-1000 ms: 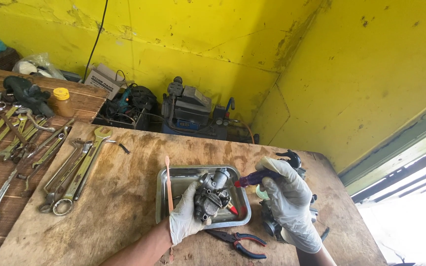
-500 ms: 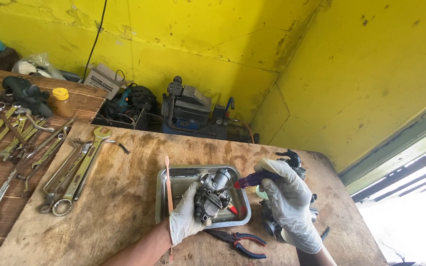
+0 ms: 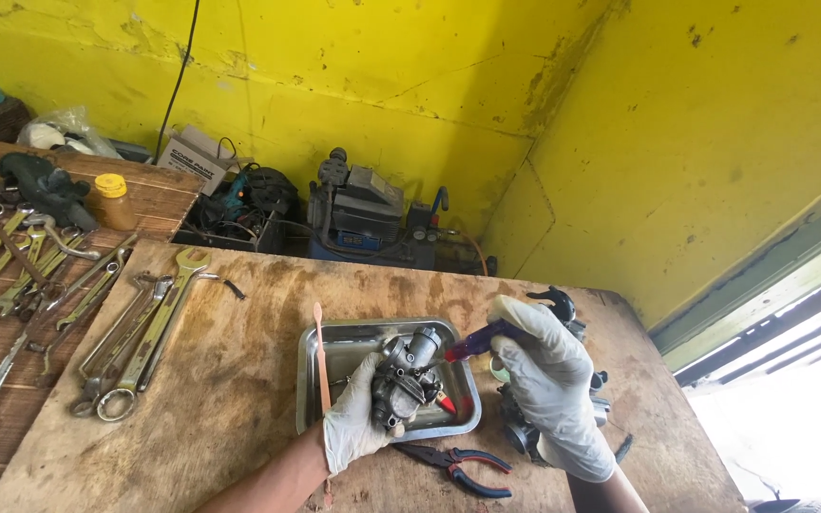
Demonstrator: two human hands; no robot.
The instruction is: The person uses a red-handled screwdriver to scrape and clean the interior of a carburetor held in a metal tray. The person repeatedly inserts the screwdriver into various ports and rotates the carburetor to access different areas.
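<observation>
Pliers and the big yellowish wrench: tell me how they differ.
The pliers have red and blue handles; the wrench is bare yellowish metal. The pliers are short with splayed handles; the wrench is one long straight bar with a ring end. The pliers lie beside the tray, near the left hand; the wrench lies among other spanners, away from both hands. Both rest flat on the plywood top.

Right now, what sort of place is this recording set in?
Most likely a small repair workshop: rows of wrenches on a plywood bench, a compressor-like machine by the yellow wall, and the gloved left hand holding a carburetor-like metal part over a steel tray.
</observation>
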